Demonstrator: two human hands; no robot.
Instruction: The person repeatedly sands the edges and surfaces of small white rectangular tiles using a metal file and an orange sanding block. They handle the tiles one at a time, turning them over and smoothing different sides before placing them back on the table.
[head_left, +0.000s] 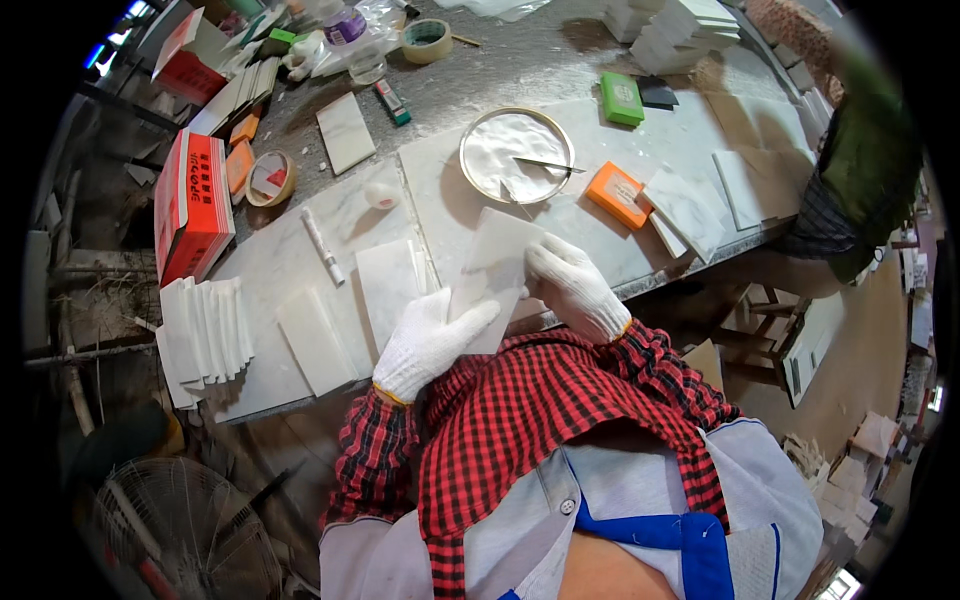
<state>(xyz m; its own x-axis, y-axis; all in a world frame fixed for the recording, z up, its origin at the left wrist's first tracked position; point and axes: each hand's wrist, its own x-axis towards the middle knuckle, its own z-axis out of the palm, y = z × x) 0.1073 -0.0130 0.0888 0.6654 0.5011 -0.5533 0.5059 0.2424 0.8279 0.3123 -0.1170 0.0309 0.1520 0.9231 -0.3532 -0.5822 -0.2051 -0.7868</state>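
Note:
A thin white marble tile is held up, tilted, over the bench's front edge. My left hand, in a white knit glove, grips its lower left side with the thumb across its face. Curled at the tile's right edge is my gloved right hand; its fingertips are partly hidden. Just beyond the tile stands a round tin of white paste with a dark blade resting in it. Another pale tile lies next to my left hand, and one more tile is farther left.
Stacked tiles and a red box stand at the left. A white marker lies on the slab. Rightward are an orange block, a green block and tiles. Another person stands at the right.

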